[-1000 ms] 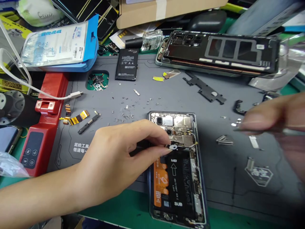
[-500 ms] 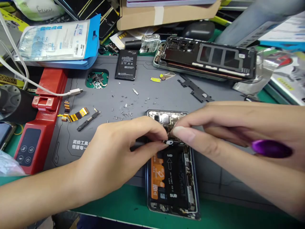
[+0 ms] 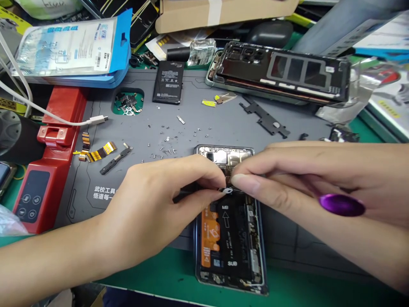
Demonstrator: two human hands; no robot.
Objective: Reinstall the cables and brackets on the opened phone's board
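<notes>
An opened smartphone (image 3: 230,230) lies on the grey mat, its circuit board bare at the top. Below that sit an orange-labelled battery (image 3: 210,236) and a black flex strip marked MB and SUB. My left hand (image 3: 159,196) has thumb and index fingertip closed at the strip's upper end; what they pinch is too small to make out. Close beside it, my right hand (image 3: 297,179) has thumb and index pressed together over the board. A tool with a shiny purple end (image 3: 342,205) lies within its curled fingers; the tool's tip is hidden.
Loose screws (image 3: 166,149) lie beyond the phone. Around them are a gold flex cable (image 3: 100,152), a black bracket (image 3: 265,117), a spare battery (image 3: 168,83) and another opened phone (image 3: 281,74). A red clamp device (image 3: 53,170) and a white cable (image 3: 97,120) are at left.
The purple end of the tool has shifted left and turned slightly within my right hand. Both hands stay at nearly the same spot on the phone. The view has shifted slightly.
</notes>
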